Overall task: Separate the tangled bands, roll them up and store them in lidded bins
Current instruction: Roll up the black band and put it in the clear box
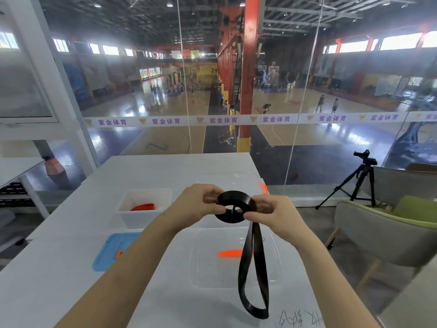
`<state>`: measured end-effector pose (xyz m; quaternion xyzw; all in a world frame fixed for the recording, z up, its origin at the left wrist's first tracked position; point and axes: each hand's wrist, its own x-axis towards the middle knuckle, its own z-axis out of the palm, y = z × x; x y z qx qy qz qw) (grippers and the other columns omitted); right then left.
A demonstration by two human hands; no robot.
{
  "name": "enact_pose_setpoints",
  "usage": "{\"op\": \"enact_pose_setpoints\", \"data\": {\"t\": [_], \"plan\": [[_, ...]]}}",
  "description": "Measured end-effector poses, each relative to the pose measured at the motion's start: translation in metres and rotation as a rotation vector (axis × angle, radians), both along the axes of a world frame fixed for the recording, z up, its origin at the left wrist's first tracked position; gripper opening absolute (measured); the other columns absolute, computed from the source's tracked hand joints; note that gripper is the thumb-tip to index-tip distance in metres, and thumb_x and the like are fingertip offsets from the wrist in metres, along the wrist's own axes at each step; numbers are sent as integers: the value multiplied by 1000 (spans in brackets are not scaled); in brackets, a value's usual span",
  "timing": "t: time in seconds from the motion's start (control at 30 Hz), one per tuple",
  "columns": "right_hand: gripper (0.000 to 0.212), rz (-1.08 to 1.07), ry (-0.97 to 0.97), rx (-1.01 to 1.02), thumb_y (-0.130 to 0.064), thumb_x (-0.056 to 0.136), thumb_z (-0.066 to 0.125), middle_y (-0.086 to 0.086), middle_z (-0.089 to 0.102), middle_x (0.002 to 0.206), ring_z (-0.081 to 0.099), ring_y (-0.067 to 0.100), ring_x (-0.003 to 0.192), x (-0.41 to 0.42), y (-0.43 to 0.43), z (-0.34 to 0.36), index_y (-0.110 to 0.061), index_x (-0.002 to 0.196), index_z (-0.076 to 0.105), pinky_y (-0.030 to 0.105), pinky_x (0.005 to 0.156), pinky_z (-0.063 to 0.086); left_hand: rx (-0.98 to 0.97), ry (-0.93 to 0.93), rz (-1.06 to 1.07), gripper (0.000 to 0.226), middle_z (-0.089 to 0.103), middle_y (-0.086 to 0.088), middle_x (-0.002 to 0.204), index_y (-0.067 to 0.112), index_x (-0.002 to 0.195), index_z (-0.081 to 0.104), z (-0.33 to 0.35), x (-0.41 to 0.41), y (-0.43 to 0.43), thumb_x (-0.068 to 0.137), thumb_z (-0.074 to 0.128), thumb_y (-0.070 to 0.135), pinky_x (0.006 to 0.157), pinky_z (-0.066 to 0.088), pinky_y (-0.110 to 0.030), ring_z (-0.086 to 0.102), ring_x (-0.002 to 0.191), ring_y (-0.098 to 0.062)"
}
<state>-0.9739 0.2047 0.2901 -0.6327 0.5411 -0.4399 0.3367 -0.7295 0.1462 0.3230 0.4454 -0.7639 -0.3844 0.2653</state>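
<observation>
two hands | left hand (pixel 197 204) and right hand (pixel 275 215) pinch half-rolled black band (pixel 236 207) | tail hangs

The strip (pixel 189 120) across the glass (pixel 142 95) repeats "紫金体育"; a far yellow wall (pixel 206 67) bears "24".

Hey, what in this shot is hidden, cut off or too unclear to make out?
All in the head view.
- The black band: its rolled start is covered by the left hand and right hand.
- The red band: lower part behind the white bin near wall.
- The blue lid: right side under the left forearm.
- The handwriting on the table: cut by the bottom edge.
</observation>
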Motion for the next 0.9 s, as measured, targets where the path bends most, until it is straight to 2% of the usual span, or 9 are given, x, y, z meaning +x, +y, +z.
{"op": "enact_pose_setpoints", "data": {"t": [0.1,0.17,0.27,0.33,0.43,0.57,0.67,0.8,0.9], "plan": [[25,32,131,10,-17,85,88,-14,83,92,78,4,89,0,2,11,-28,107,81,25,89,60,-66,-163,-26,58,71,10,134,29,138,66,11,-6,6,84,85,21,112,46,-34,64,127,-7],[24,53,194,3,-18,85,88,-15,82,89,78,4,87,2,2,16,-27,106,82,27,87,62,-135,-234,-77,45,76,8,123,30,128,72,17,-12,10,86,82,22,102,50,-27,67,117,-9],[25,70,171,-30,-16,86,87,-14,82,92,78,5,90,4,3,20,-27,108,82,26,89,62,-210,-244,-86,21,78,8,96,28,107,78,16,-16,11,87,79,23,92,57,-39,70,95,-10],[30,75,54,-44,-11,85,87,-12,84,97,79,7,96,5,4,17,-25,111,82,25,92,61,-180,-154,-69,16,78,6,90,26,103,79,12,-15,9,89,77,21,90,59,-42,72,89,-10],[35,61,-119,-59,-2,85,84,-6,84,103,80,12,102,3,7,10,-23,113,80,25,95,61,-77,66,-41,20,80,0,93,25,108,80,6,-15,14,91,74,15,89,64,-41,77,93,-16],[34,14,-216,-95,3,85,82,-2,85,103,80,15,103,4,7,1,-23,109,81,28,97,60,44,349,18,25,81,-5,105,24,116,78,-1,-15,20,97,70,9,95,63,-45,78,101,-22],[31,-36,-250,-106,0,85,84,-1,85,101,81,17,100,3,7,-2,-25,104,81,32,97,60,105,451,38,27,80,-7,111,21,120,76,-8,-17,24,99,67,7,100,60,-49,77,107,-24],[27,-19,-145,-78,-6,84,87,-3,85,93,81,14,91,-1,9,2,-27,99,83,26,88,59,40,258,-9,32,78,0,120,20,126,73,-7,-12,18,96,72,10,106,56,-47,74,113,-18],[22,28,38,-38,-14,85,88,-7,84,91,80,11,89,-3,8,10,-26,102,83,29,87,62,-88,-24,-21,51,72,15,125,31,136,67,6,-12,16,89,81,21,108,48,-30,65,121,-6]]}}
